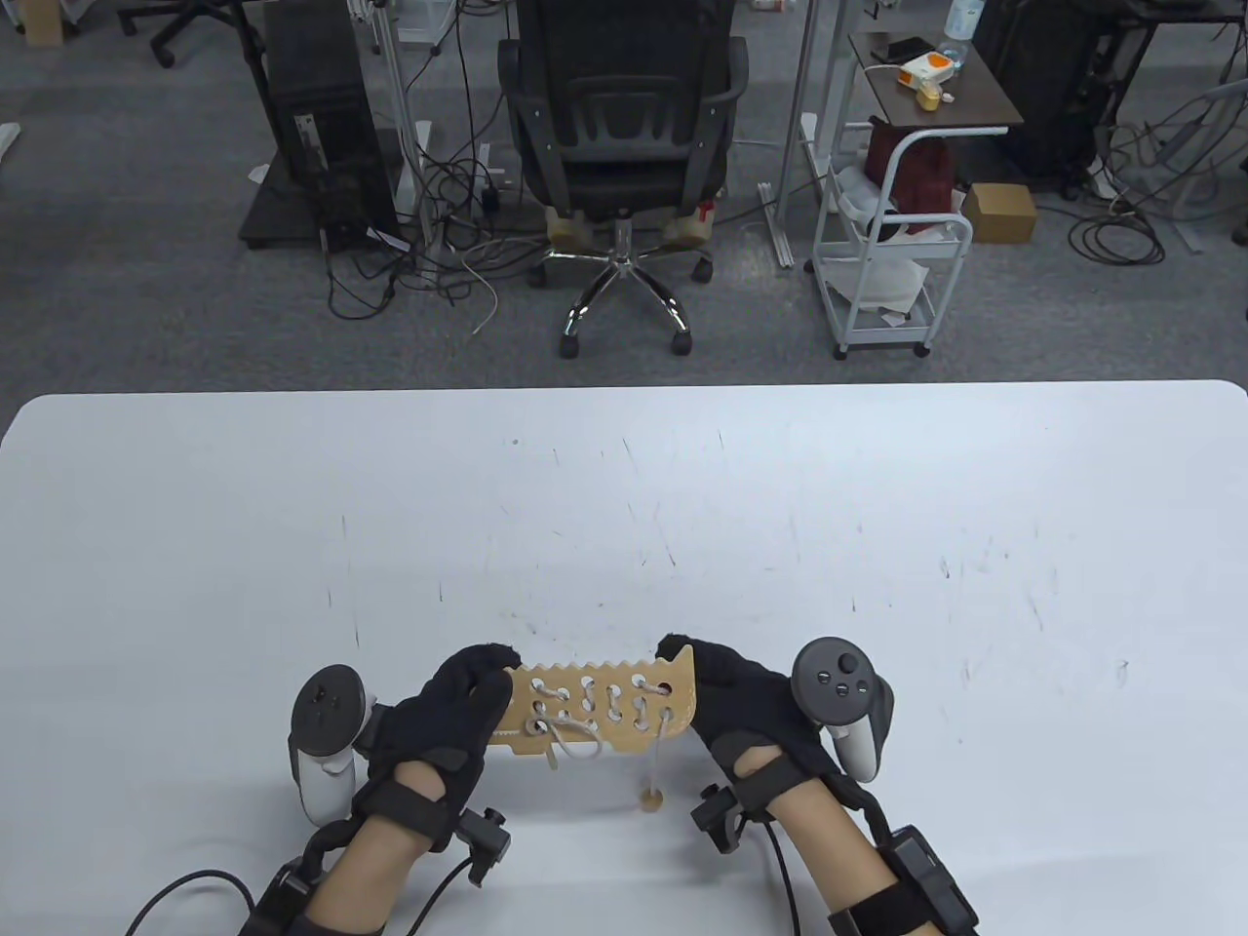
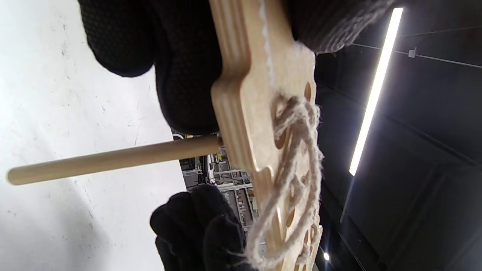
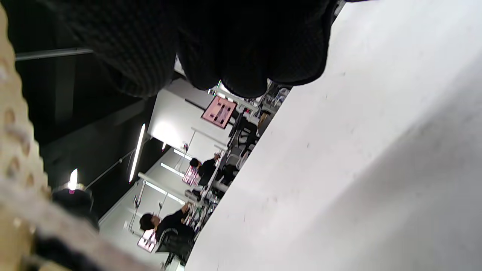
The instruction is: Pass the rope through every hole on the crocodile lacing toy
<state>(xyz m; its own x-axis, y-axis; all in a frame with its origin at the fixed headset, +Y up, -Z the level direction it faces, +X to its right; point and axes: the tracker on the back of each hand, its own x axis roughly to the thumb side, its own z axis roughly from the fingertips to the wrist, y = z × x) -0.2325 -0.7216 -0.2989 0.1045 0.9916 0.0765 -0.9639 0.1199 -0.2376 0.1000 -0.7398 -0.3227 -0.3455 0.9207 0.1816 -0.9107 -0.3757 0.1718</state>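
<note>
Holding the flat, tan plywood crocodile lacing board (image 1: 597, 707) between both gloved hands, you keep it raised just above the white desk (image 1: 624, 507), near its front edge. Your left hand (image 1: 444, 717) curls its fingers over the board's left end, a firm grip on the wood; your right hand (image 1: 746, 702) wraps the right end the same way.

From the table view, pale fuzzy rope (image 1: 575, 726) runs through several of the oval holes, loops below the lower edge, and one strand drops from a hole at the right to a small round wooden tip (image 1: 650, 801) resting on the desk.

Your left wrist view shows what the overhead camera cannot: the board edge-on (image 2: 241, 113), its plywood layers visible, the rope (image 2: 297, 158) bunched in loose twists across the holed face, and a slim light wooden dowel (image 2: 113, 160) jutting sideways from behind the edge toward the desk. Black fingertips (image 2: 203, 229) of your other hand sit at the bottom of that frame.

Your right wrist view gives little: dark glove fingers (image 3: 241, 49) across the top, a blurred strip of board (image 3: 17, 150) at the left, bare desk at the right.

An office chair (image 1: 619, 146) stands beyond the desk.
</note>
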